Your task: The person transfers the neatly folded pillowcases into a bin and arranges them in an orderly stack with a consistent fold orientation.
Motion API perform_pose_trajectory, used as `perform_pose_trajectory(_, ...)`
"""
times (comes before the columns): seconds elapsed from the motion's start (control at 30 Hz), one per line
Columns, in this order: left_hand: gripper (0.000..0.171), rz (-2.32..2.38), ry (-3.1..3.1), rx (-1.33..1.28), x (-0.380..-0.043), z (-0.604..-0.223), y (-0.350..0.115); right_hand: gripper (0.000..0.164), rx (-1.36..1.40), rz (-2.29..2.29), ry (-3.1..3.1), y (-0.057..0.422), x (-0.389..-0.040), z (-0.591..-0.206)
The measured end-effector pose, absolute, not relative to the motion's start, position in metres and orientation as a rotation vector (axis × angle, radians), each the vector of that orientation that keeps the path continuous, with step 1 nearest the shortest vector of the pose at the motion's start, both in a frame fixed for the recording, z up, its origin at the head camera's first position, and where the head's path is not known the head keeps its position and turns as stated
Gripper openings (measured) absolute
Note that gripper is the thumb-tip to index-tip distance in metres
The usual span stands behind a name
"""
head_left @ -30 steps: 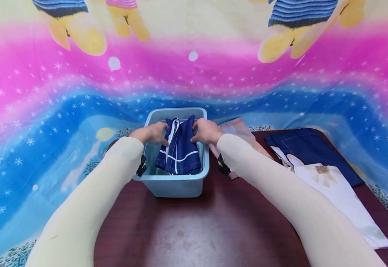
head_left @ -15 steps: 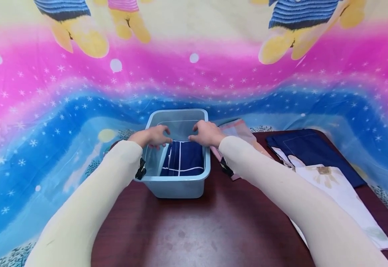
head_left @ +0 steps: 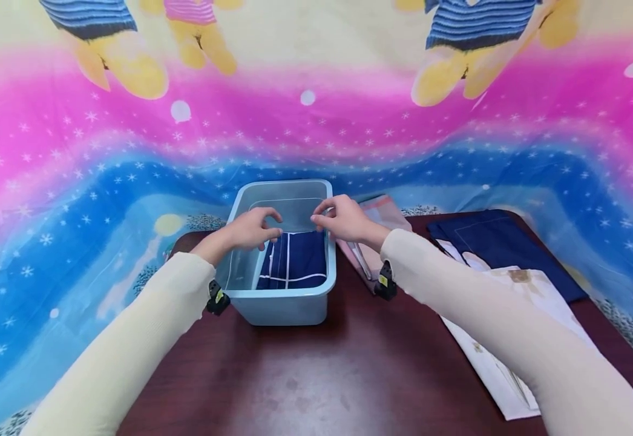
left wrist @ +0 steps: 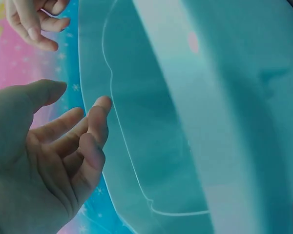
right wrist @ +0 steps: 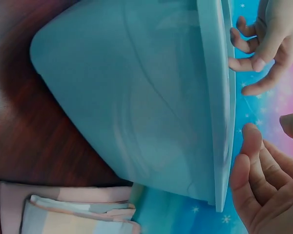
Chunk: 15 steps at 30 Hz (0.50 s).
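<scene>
So the folded navy cloth with white lines (head_left: 302,261) is lying inside the pale blue bin (head_left: 278,293), down toward the near right part of it; both hands are up over the bin, well clear of the cloth and holding nothing. The left hand (head_left: 250,229) is toward the bin's left side, thumb and fingers wide apart, fingers loosely bent; the right hand (head_left: 347,221) is up by the right rim, fingers bent too, with a narrower gap between thumb and forefinger; the hands face each other without touching. Just right of the bin there's a folded pastel checked cloth (right wrist: 78,219); farther right sits another navy cloth (head_left: 512,242), with a white floral cloth (head_left: 491,369) overlapping it, partly hidden by the right cream sleeve (head_left: 474,297); it's all on a dark reddish-brown table (head_left: 295,381), with a pink and blue snowflake backdrop (head_left: 316,127) behind.
</scene>
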<state>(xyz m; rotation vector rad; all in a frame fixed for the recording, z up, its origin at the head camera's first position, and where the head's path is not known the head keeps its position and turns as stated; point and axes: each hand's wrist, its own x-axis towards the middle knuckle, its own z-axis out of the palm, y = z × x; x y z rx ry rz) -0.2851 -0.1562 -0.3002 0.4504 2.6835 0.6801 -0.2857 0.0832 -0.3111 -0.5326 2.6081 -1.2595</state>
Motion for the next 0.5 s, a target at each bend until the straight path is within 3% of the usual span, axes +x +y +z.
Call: perform_pose_trajectory(0.5, 0.031, 0.962, 2.711, 0.528, -0.261, -0.299, -0.136, 0.028, -0.485, -1.361, 2.617, 0.135, -0.269, -0.313)
